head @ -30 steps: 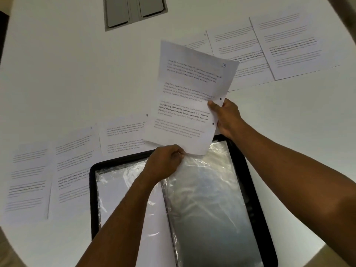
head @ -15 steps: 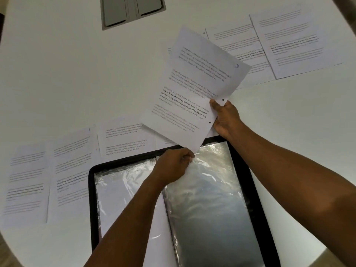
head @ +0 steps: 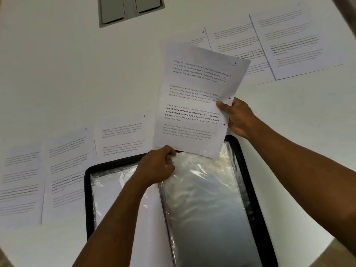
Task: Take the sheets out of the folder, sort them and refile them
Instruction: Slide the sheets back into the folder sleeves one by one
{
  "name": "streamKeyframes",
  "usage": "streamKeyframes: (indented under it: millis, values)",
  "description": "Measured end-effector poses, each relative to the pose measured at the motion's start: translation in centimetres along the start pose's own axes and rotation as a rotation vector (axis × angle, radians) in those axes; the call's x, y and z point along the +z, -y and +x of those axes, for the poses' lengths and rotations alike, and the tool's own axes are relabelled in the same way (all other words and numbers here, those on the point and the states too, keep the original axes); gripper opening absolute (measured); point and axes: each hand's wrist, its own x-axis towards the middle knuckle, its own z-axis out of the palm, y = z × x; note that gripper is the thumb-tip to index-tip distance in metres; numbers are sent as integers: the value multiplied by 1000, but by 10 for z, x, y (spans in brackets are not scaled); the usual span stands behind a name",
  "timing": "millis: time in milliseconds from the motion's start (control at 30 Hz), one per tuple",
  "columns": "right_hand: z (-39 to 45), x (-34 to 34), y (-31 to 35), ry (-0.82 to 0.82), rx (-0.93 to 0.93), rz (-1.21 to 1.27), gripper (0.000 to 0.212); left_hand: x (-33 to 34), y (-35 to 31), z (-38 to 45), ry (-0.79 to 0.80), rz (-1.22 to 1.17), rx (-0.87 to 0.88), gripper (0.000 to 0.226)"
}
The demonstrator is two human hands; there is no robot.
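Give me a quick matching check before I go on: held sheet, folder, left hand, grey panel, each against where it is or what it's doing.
1. held sheet
2. folder
3. left hand
4. grey panel

a. set in the table at the far edge
b. grips the top of a clear sleeve
c. lies open, nearest the person
d. raised above the table, pinched by the right hand

Pairs: 1-d, 2-c, 3-b, 4-a

Both forearms are bare to the frame edge, and the left hand [head: 157, 167] and right hand [head: 238, 117] wear nothing.
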Motion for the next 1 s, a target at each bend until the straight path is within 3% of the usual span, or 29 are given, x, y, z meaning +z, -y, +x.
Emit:
streamKeyframes:
  millis: [300,500,667,1000]
  values:
    - [12,2,4,34,72,-260,36,-6,7,7,-38,-37,-21,11]
    - [12,5,6,165,153,-455,43,-1,3,11,-7,-81,-31,8]
    - [19,-1,15,44,90,-525,40,-2,8,8,-20,-130,-33,13]
    - [23,5,24,284,243,-724,40,-11,17,11,26,-196,-12,25]
